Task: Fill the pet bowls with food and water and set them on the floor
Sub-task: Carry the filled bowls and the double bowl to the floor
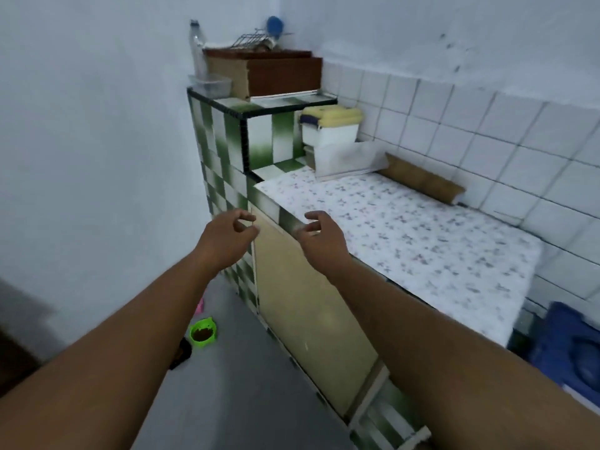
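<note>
While my left hand and right hand hung empty, fingers loosely curled, the green bowl sat on the floor at lower left, filled with food; the water bowl seemed left to do.

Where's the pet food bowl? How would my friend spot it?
Look down at the grey floor beside the green-and-white tiled counter. Between counter and wall sits a small bowl. Unlike the pink thing beside it, it is bright green with brown food inside.

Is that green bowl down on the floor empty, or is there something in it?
Not empty: the green bowl stands upright on the floor with brown food inside.
</note>
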A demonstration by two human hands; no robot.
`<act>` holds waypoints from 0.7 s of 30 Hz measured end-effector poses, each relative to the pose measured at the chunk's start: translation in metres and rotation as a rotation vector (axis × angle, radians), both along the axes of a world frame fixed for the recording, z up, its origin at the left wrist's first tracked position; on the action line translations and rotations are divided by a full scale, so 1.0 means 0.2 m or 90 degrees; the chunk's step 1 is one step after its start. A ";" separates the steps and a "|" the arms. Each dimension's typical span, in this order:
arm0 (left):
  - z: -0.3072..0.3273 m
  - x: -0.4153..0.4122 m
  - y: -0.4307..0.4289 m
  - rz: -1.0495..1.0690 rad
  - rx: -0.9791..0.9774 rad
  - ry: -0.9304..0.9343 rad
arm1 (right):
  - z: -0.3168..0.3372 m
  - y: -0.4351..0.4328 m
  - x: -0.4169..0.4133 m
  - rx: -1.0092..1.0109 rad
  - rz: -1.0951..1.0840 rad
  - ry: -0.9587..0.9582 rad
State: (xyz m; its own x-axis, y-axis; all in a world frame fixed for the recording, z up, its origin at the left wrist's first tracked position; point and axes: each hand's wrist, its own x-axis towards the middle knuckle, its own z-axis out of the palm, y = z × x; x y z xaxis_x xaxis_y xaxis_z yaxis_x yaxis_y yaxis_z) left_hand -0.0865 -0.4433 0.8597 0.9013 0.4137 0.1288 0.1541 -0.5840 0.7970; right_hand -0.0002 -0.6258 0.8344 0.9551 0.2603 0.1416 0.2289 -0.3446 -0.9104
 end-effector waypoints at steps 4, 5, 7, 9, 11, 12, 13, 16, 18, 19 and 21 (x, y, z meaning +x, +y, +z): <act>0.08 0.03 -0.47 -0.083 0.028 -0.032 | 0.09 -0.47 -0.06 0.005 -0.078 -0.043; 0.10 0.03 -0.60 -0.102 0.026 -0.037 | 0.10 -0.59 -0.08 0.011 -0.093 -0.045; 0.12 0.03 -0.84 -0.128 0.020 -0.044 | 0.12 -0.84 -0.12 0.024 -0.120 -0.043; 0.12 0.03 -1.11 -0.150 0.019 -0.045 | 0.12 -1.11 -0.17 0.039 -0.140 -0.038; 0.10 0.02 -1.38 -0.171 0.002 -0.033 | 0.12 -1.40 -0.23 0.027 -0.157 -0.033; 0.09 0.01 -1.51 -0.183 -0.009 -0.021 | 0.11 -1.54 -0.26 0.017 -0.164 -0.028; 0.08 0.01 -1.64 -0.201 -0.016 -0.011 | 0.11 -1.68 -0.28 0.009 -0.173 -0.023; 0.03 0.00 -2.00 -0.257 -0.038 -0.004 | 0.09 -2.05 -0.34 -0.004 -0.210 -0.001; 0.00 0.00 -2.23 -0.296 -0.052 0.006 | 0.07 -2.27 -0.37 -0.006 -0.241 0.018; -0.02 0.00 -2.33 -0.318 -0.054 0.015 | 0.05 -2.37 -0.39 -0.003 -0.257 0.022; -0.07 0.01 -2.52 -0.356 -0.050 0.032 | 0.02 -2.55 -0.42 0.002 -0.292 0.025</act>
State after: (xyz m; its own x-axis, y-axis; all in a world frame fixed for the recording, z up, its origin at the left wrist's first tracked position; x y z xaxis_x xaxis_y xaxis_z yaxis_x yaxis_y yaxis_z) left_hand -0.0841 -0.9480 0.8464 0.9903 -0.1212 0.0678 -0.1221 -0.5270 0.8410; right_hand -0.0841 -1.1355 0.8383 0.9760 -0.1916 0.1033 0.0187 -0.3988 -0.9168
